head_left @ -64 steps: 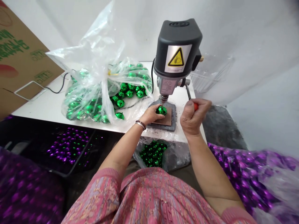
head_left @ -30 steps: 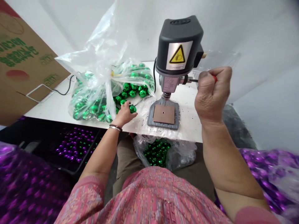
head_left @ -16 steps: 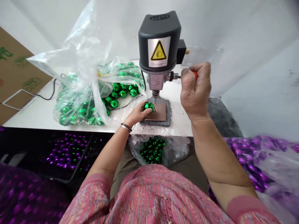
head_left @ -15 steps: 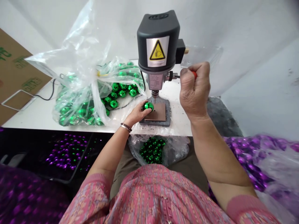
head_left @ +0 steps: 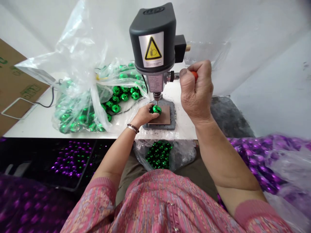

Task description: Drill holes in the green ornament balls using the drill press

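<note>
White workbench (head_left: 186, 124) — many green baubles (head_left: 116, 108) bagged; left hand (head_left: 143, 115) cups one bauble (head_left: 155, 109) under the bench drill (head_left: 152, 42), right hand (head_left: 196, 90) gripping a red handle (head_left: 194, 75).

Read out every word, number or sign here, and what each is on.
Yellow triangle warning sign, black symbol: on the silver label of the bench drill.
Small print below that sign and on the column plate: too small to read.
Green print on the cardboard box: too blurred to read.

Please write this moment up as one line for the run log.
left hand: holds green bauble under drill bit | right hand: grips red lever handle of bench drill
</note>
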`<state>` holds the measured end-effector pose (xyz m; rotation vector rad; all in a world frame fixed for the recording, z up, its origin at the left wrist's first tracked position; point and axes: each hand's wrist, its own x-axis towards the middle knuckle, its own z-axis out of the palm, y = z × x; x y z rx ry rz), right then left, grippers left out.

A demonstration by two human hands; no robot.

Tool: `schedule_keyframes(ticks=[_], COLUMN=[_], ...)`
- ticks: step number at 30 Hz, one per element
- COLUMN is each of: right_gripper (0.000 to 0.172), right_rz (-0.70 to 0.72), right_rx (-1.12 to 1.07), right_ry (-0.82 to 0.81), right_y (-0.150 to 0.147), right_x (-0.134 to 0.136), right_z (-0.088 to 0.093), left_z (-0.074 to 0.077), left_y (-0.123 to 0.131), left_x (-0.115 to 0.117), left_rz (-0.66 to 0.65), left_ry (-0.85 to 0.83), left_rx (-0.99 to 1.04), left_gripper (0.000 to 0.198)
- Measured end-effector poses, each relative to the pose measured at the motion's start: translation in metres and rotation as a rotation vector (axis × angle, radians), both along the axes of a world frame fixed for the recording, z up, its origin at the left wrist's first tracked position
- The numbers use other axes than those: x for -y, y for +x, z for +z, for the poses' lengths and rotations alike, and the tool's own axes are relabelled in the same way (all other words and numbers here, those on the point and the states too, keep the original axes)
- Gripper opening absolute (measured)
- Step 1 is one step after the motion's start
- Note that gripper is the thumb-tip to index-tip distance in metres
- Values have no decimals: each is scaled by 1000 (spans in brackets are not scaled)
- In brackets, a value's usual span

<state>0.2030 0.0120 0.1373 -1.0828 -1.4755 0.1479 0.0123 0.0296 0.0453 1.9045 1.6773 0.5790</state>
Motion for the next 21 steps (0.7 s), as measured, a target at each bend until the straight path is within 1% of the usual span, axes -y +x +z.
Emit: schedule_keyframes(ticks=[3,5,11,16,21], right_gripper=[29,29,26,25,17], right_rz=[8,5,-39,-68,-80], right_rx=[0,-1,10,13,26], right_ry=[4,5,2,31,57], right_y=[0,0,-1,-2,0], right_x=[0,0,0,4,11], right_z=[-1,-1,0,0,-8], left_z=[4,4,-6,-13,-15], left_y=[1,1,5,9,11], left_x=[-2,-3,-9,-9,-6], left_rz=[-25,-44,-72,-48,-16], left_ry=[9,-7,20,-20,-54], left_rx=[-49,-38,-5,121,202], left_gripper=[50,50,61,69,70])
